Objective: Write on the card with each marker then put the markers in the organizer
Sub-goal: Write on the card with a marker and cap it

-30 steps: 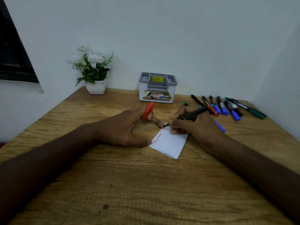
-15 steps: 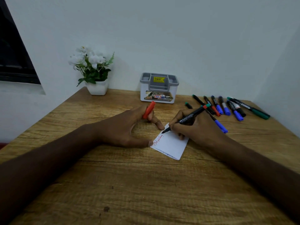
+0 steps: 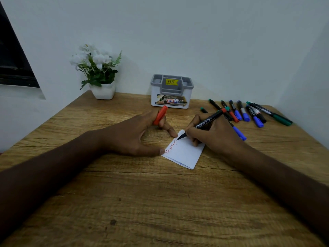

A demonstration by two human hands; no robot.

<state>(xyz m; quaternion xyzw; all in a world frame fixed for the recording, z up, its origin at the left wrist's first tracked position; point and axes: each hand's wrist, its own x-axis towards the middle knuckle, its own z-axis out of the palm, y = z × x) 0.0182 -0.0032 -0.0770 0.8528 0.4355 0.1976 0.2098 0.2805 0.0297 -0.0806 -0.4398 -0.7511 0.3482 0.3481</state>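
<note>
My right hand (image 3: 213, 138) pinches the light, stiff marker (image 3: 204, 123) low on its barrel, tip on the thin card (image 3: 185, 152) lying on the surface (image 3: 160, 202), while my left hand (image 3: 135, 136) pins its flimsy edge and grips the red cap (image 3: 160, 114).

I see a wooden table (image 3: 142, 202) set in a corner of pale walls (image 3: 195, 32), a dark window (image 3: 12, 65) at left, white potted flowers (image 3: 97, 72) at back.
</note>
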